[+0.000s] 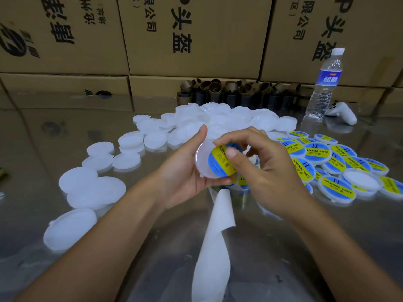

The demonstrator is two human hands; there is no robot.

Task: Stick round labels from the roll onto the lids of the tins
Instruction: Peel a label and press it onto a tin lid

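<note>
My left hand holds a white round tin tilted above the table, thumb on its upper rim. My right hand pinches a blue and yellow round label that lies partly on the lid, thumb pressing its upper part. Below my hands, a label roll is mostly hidden, and its white backing strip trails toward me. Unlabelled white tins lie at the left and in a heap behind. Labelled tins are piled at the right.
A glossy table carries everything. Stacked cardboard boxes wall off the back. Several empty brown cardboard cores stand behind the heap. A water bottle and a white controller stand at the back right.
</note>
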